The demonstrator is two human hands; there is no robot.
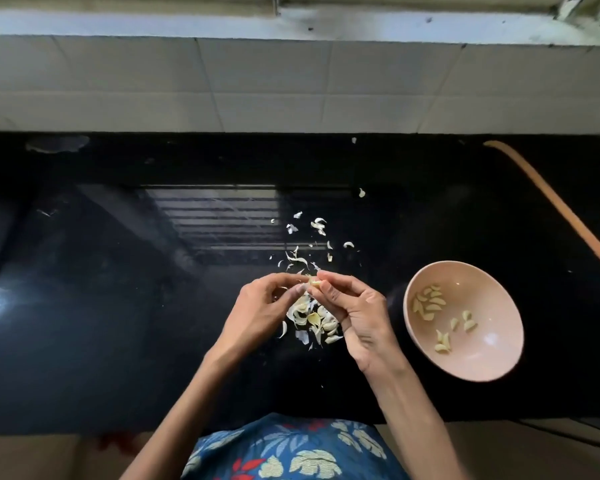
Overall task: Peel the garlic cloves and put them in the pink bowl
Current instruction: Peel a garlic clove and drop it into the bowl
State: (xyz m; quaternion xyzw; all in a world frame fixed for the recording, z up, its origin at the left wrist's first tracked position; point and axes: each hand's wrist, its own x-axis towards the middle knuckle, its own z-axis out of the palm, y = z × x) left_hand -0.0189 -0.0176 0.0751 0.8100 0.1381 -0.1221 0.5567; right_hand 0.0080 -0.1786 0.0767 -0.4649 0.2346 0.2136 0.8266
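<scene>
Pale clove (314, 281) mid frame | left hand (260, 313) and right hand (357, 315) both pinch it | risk: it may slip, drop into peels (312, 322), miss bowl (485, 344) lower right

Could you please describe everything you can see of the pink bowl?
The pink bowl is round, smooth and matte, plastic or ceramic by its look. It sits open side up on the black countertop, right of the right hand, which does not touch it. Inside lie peeled garlic cloves, a cluster by the left wall and a few nearer the middle.
</scene>
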